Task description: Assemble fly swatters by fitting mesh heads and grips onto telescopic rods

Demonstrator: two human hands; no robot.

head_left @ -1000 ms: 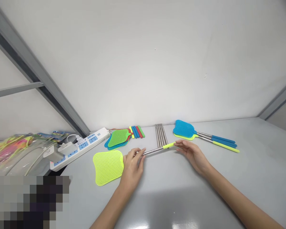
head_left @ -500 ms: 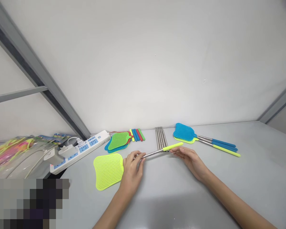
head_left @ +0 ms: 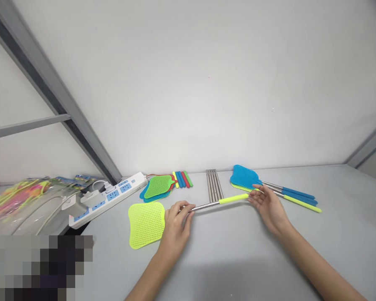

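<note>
My left hand (head_left: 177,223) is closed around the metal rod of a yellow fly swatter (head_left: 146,225). Its perforated head lies to the left of that hand, and the neck is hidden behind my fingers. The rod runs right into a yellow handle sleeve (head_left: 233,199). At the sleeve's far end is my right hand (head_left: 269,209), palm turned inward and fingers spread; the fingertips are close to the tip, and whether they touch it I cannot tell. Behind the sleeve, several bare metal rods (head_left: 214,186) lie side by side on the grey table (head_left: 225,255).
Swatters with blue heads (head_left: 245,176) and blue or yellow handles lie at the back right. Loose swatter heads (head_left: 158,187) are stacked at the back left beside several coloured sleeves (head_left: 183,179). A power strip (head_left: 108,200) with plugs and plastic-bagged goods (head_left: 25,205) occupy the left.
My right hand has moved right and its fingers have opened out at the sleeve's end. Slightly more of the yellow sleeve shows. My left hand keeps its grip on the rod.
</note>
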